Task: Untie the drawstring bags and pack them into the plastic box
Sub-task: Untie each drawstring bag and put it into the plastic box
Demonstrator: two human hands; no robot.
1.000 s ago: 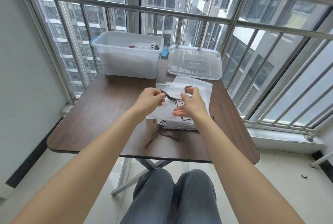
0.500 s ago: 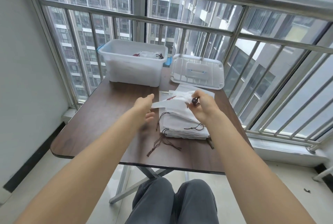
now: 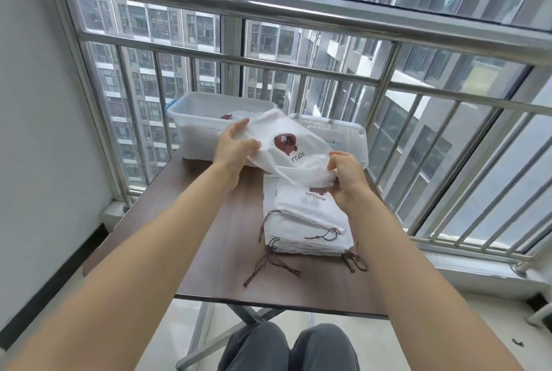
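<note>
I am holding a white bag printed "POPULAR" at mid-frame, my left hand and right hand gripping its ends, just before the plastic box, above the pile.

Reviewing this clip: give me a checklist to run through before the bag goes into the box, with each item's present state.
1. Bag held by both hands: ok. The left hand grips its far edge, the right hand its bunched near end.
2. Bag lifted off the stack: ok.
3. Drawstring untied: cannot tell; the right hand hides that end.
4. Box open: ok. The lid lies beside it on the table.
5. Room in the box: ok, though at least one bag already lies inside.
6. Path to the box clear: ok; nothing stands between it and the bag.
</note>
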